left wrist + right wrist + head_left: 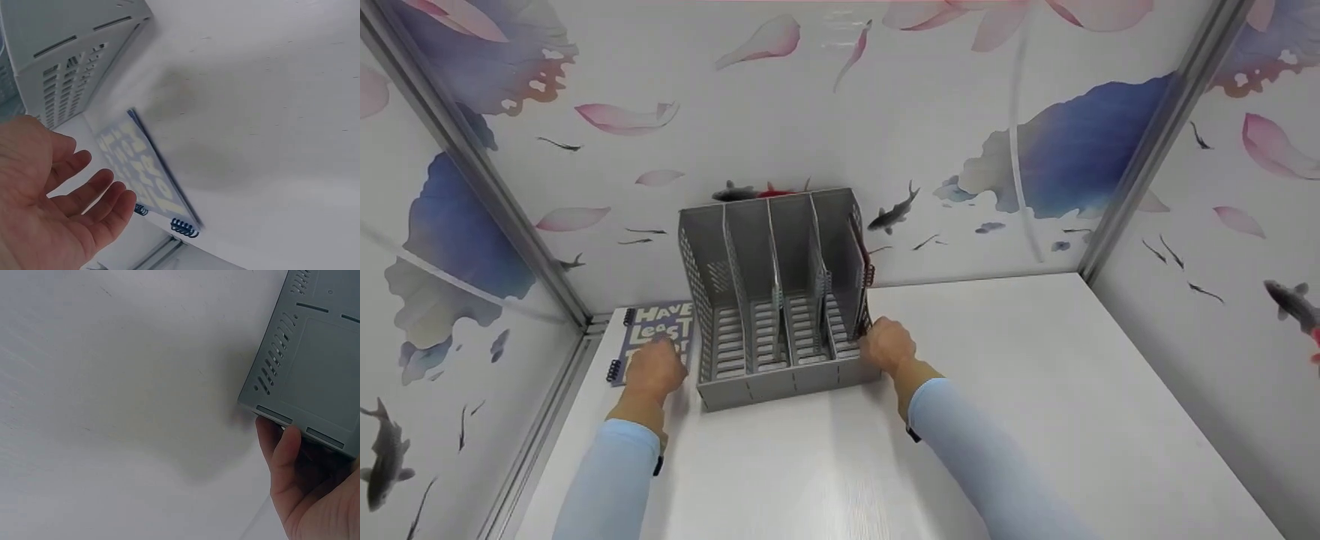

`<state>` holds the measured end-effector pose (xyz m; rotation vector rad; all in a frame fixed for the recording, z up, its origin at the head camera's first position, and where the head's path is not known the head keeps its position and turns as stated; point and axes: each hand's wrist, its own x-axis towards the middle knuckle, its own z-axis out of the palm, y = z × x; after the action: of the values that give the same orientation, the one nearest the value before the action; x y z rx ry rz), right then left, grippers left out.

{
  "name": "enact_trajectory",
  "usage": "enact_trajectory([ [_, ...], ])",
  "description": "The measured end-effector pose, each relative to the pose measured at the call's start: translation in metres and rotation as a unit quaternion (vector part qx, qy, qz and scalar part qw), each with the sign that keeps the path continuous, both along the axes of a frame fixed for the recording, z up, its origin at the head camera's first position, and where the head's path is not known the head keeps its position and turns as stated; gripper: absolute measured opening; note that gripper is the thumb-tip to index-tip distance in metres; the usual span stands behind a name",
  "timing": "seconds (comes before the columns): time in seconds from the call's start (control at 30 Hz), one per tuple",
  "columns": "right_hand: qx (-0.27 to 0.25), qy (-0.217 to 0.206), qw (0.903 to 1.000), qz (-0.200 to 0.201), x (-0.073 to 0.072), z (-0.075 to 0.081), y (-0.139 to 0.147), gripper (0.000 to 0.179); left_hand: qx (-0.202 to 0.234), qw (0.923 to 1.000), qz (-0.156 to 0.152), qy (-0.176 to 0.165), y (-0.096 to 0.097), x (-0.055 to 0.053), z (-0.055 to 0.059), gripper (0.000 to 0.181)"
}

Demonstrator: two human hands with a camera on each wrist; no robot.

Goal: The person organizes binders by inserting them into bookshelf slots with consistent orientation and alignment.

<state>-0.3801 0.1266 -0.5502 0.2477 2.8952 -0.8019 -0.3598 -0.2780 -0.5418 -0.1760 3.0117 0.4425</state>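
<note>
A grey divided file organizer point(799, 381) stands near the back wall, with thin spiral-bound notebooks upright in its right-hand slots. My right hand point(889, 345) grips its front right corner. Seen from the right wrist, that hand's point(306, 472) thumb and finger bend at the edge of the organizer's slotted grey panel point(326, 371); its other fingers are partly hidden. To the left lies a blue notebook point(660, 315) with cream lettering and black rings. My left hand point(656, 365) is over its near part, holding nothing, its fingers point(104, 197) loosely bent in the left wrist view.
A white tabletop point(1035, 390) extends to the right and in front of the organizer. Printed panels with fish and petals enclose it at the back point(885, 135) and both sides, joined by metal corner posts point(1155, 142). A red-edged notebook point(870, 275) stands along the organizer's right wall.
</note>
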Motion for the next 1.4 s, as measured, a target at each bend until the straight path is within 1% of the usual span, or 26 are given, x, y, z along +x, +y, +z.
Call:
enact_trajectory([
  [0.07, 0.003, -0.001, 1.0, 0.0, -0.001, -0.001, 0.0, 0.023, -0.001, 1.0, 0.002, -0.01, -0.002, 0.003, -0.007, 0.05],
  [0.13, 0.004, -0.004, 1.0, -0.003, -0.003, -0.003, 0.0, 0.021, -0.006, 0.9999, 0.001, -0.014, -0.003, 0.007, -0.012, 0.051],
  [0.23, 0.003, -0.007, 0.9999, -0.006, -0.006, -0.004, 0.0, 0.018, -0.019, 0.9997, -0.012, -0.009, -0.003, 0.012, -0.018, 0.051],
  [0.3, -0.001, -0.008, 0.9999, -0.007, -0.006, -0.004, 0.001, 0.017, -0.034, 0.9992, -0.022, -0.005, -0.003, 0.013, -0.023, 0.048],
  [0.37, -0.004, -0.008, 0.9999, -0.007, -0.005, -0.002, 0.001, 0.017, -0.038, 0.9989, -0.026, -0.009, -0.004, 0.012, -0.028, 0.046],
  [0.5, -0.004, -0.013, 0.9999, -0.006, -0.003, 0.0, 0.0, 0.021, -0.038, 0.9988, -0.016, -0.025, -0.006, 0.012, -0.038, 0.049],
  [0.6, -0.003, -0.017, 0.9998, -0.005, -0.002, 0.001, -0.001, 0.023, -0.037, 0.9989, -0.015, -0.026, -0.008, 0.014, -0.042, 0.052],
  [0.73, -0.001, -0.017, 0.9999, -0.004, -0.002, 0.001, 0.0, 0.023, -0.034, 0.9989, -0.026, -0.021, -0.006, 0.019, -0.04, 0.054],
  [0.9, 0.007, -0.014, 0.9999, -0.002, -0.004, -0.001, 0.001, 0.025, -0.038, 0.9981, -0.039, -0.028, -0.001, 0.026, -0.032, 0.059],
  [1.03, 0.005, -0.016, 0.9998, -0.004, -0.006, -0.005, 0.0, 0.025, -0.039, 0.9979, -0.034, -0.039, 0.003, 0.032, -0.027, 0.057],
  [1.2, 0.007, -0.022, 0.9997, -0.01, -0.01, -0.007, 0.0, 0.024, -0.044, 0.997, -0.027, -0.057, 0.007, 0.034, -0.024, 0.053],
  [1.4, 0.0, -0.022, 0.9996, -0.016, -0.009, -0.004, -0.001, 0.023, -0.039, 0.9958, -0.036, -0.075, 0.01, 0.04, -0.01, 0.046],
])
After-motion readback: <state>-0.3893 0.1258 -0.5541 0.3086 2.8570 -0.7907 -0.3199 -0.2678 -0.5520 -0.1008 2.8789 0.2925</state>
